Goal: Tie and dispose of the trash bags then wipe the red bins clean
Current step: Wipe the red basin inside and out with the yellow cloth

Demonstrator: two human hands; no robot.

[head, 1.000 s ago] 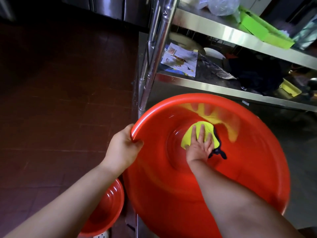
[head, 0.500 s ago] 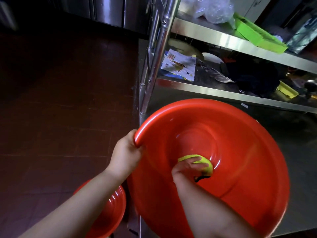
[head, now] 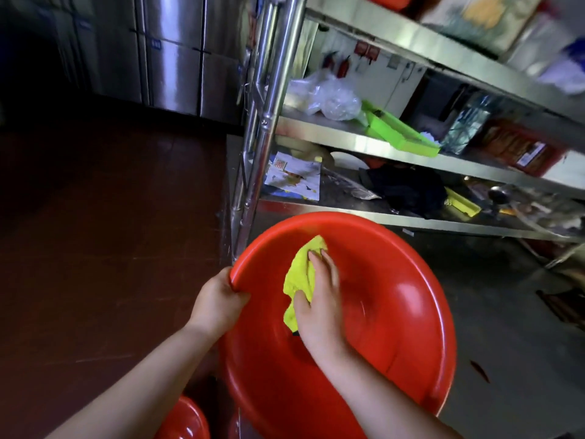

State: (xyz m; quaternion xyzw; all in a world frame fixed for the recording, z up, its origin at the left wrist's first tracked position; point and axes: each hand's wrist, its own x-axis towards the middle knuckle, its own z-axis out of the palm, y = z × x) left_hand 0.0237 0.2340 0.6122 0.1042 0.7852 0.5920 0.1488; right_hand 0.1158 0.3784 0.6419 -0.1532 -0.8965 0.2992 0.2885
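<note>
A large red bin (head: 408,299) is tilted toward me in the lower middle of the head view. My left hand (head: 218,304) grips its left rim, fingers curled over the edge. Inside the bin, my right hand (head: 319,299) lies flat with straight fingers on a yellow cloth (head: 300,270), pressing it against the upper left of the inner wall. A dark corner of the cloth peeks out under my palm.
A second, smaller red bin (head: 183,419) sits on the floor at the bottom left. A steel shelf rack (head: 364,141) stands just behind, holding a clear plastic bag (head: 329,96), a green tray (head: 399,134), papers and dark cloth. Steel cabinets (head: 177,58) line the back; dark tiled floor lies left.
My right hand has slid the yellow cloth from the bin's lower middle up to its upper left wall and flattened out. The view has tipped upward, showing more shelves.
</note>
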